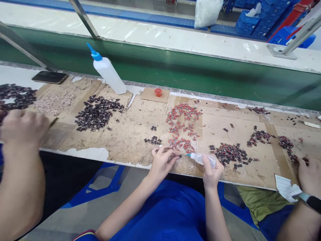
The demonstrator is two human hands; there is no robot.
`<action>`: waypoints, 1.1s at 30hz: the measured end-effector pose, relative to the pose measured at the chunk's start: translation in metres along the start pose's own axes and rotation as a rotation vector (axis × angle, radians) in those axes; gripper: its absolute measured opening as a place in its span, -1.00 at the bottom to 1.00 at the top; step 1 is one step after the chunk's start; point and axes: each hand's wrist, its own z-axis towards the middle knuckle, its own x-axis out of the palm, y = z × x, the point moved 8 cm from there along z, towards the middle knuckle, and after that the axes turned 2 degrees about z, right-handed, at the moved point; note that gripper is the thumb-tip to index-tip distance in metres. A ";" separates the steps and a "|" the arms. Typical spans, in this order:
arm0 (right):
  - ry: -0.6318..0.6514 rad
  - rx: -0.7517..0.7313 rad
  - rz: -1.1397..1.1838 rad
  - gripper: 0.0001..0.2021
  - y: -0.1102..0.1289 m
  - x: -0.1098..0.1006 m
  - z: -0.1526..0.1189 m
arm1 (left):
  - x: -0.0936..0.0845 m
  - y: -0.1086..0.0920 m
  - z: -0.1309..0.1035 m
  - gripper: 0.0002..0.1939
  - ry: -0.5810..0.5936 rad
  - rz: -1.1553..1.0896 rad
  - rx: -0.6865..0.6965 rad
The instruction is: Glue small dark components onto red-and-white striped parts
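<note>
Between the thumb and fingers of my left hand (163, 160) is a small black part (180, 156), too small to name further. My right hand (212, 172) is closed around a small clear squeeze bottle (204, 160), tilted so that its blue nozzle points left at the black part. Just beyond my hands lie loose red and silver pieces (182, 144). A few black parts (153, 140) rest near my left fingers. To the right of the bottle is a heap of black and red parts (232, 153).
A tall white bottle with a blue tip (109, 75) stands behind a pile of black parts (96, 113). A red cup (158, 92) sits on cardboard. Co-workers' hands are at left (25, 129) and right (311, 175). A green conveyor belt (160, 68) runs behind.
</note>
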 end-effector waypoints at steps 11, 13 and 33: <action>-0.108 -0.149 0.013 -0.57 0.010 -0.007 0.018 | -0.010 -0.010 0.016 -0.79 -0.013 0.065 0.131; -0.093 -0.106 -0.021 -0.53 0.005 -0.005 0.020 | -0.008 -0.012 0.021 -0.79 -0.007 0.107 0.162; 0.023 0.227 0.292 -0.70 -0.005 0.044 -0.047 | -0.018 -0.045 -0.004 -0.90 -0.139 -0.307 0.257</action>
